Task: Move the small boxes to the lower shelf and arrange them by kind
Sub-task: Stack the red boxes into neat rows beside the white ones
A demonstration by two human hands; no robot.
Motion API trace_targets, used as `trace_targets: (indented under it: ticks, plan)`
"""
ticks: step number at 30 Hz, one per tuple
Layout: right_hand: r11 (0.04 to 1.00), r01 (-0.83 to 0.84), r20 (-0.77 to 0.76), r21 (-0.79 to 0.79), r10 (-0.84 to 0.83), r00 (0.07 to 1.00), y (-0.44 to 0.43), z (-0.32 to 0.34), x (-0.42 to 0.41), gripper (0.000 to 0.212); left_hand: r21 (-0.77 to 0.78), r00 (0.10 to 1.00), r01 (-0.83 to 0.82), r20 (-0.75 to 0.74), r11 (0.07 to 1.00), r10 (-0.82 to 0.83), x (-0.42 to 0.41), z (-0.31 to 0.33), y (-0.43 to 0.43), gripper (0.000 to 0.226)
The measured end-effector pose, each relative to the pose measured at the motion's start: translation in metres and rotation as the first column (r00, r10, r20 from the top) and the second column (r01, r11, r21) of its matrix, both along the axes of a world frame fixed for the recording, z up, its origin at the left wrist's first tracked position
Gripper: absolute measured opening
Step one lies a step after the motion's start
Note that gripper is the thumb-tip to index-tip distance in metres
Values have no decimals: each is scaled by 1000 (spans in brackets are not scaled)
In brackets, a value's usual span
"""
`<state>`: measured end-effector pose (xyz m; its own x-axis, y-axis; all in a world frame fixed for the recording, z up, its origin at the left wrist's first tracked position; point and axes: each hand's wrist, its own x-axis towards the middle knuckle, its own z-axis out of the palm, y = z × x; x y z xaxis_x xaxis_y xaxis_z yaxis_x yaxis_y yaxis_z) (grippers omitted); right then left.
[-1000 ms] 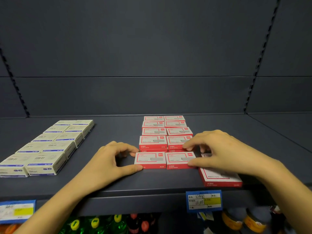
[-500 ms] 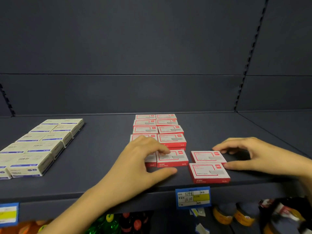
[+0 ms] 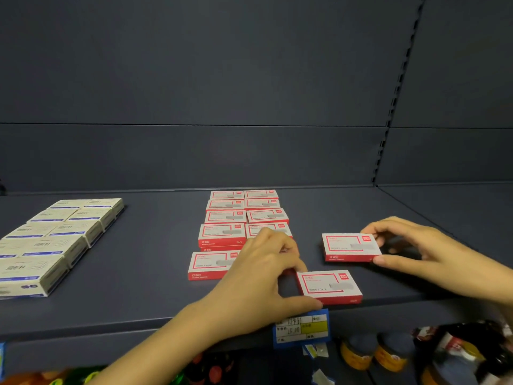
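At the front edge of the shelf (image 3: 111, 315), just above a blue price label (image 3: 302, 327), a red box (image 3: 329, 286) lies flat. The left hand (image 3: 258, 276) pinches its left end, with the thumb on the near corner and curled fingers on the far corner. A little further back and to the right, a second red box (image 3: 349, 247) is pinched at its right end by the right hand (image 3: 416, 251), thumb near and fingers far. Behind the left hand, the other red boxes (image 3: 241, 218) lie in 2 columns that reach toward the back edge. The white boxes (image 3: 55, 240) lie in 2 columns near the left edge, well apart from both hands.
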<state>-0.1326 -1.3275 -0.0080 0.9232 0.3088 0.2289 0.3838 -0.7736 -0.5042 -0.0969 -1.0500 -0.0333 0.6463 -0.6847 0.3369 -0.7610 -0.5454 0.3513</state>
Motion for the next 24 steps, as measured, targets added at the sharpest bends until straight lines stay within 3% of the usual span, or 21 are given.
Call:
trace_targets:
  ticks: [6, 10, 16, 24]
  plan:
    - [999, -21, 67, 41, 18, 998, 7, 3, 2, 49, -162, 996, -16, -92, 987, 1, 0, 12, 18, 39]
    - [997, -50, 78, 55, 46, 996, 23, 6, 8, 49, -208, 997, -74, -15, 975, 72, 2, 23, 51, 45]
    - [995, -76, 46, 58, 73, 996, 48, 5, 18, 37, -214, 984, -178, -62, 960, 168, 6, 31, 98, 43]
    - [991, -129, 16, 24, 129, 992, 78, -1, 28, 38, -106, 965, -224, -165, 969, 205, 14, 20, 119, 38]
